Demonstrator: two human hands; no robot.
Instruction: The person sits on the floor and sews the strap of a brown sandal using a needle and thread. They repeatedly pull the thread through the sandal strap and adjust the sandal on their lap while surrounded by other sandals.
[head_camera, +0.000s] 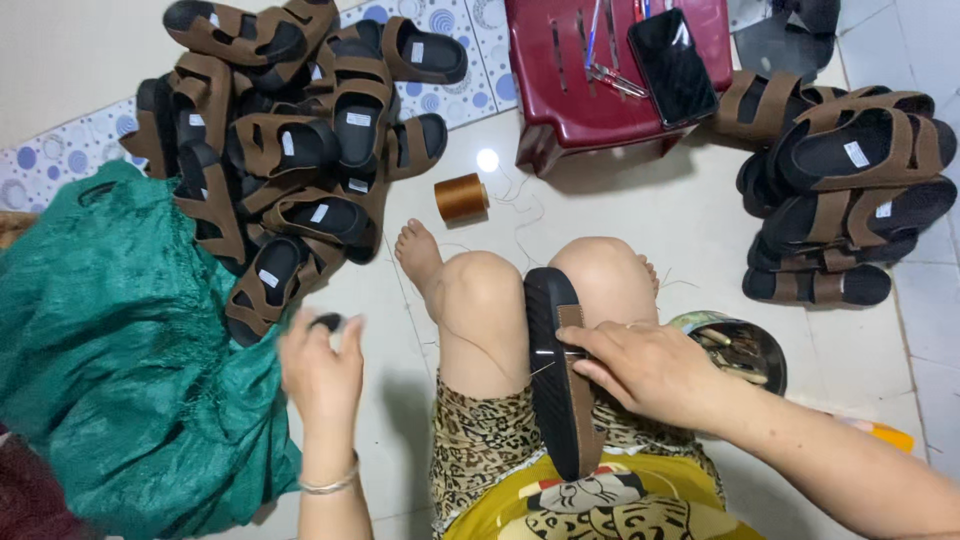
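Both hands are busy with one sandal (560, 380). I am looking down at it: it is lying on its edge between the knees, on the lap, black sole up, brown strap on the side. My right hand (650, 370) is resting on the strap, with the fingers bent and pinching something thin at the strap edge. It may be a needle, but it is too small for me to tell. A thin thread seems to be running from there toward my left hand (322, 365). That hand is lifted over the floor (660, 215), with the fingers curled shut on a small dark bit that I cannot name.

I think the sandal is light. The sole looks bendy and a bit squishy, and the strap looks soft, so nothing here is breaking easily. The sole edge by the strap looks like the best place to grip, with the knees squeezing it still.

A pile of sandals (290, 140) is lying by a green bag (120, 350). A brown thread spool (461, 197) is sitting on the floor near a red stool (560, 100).
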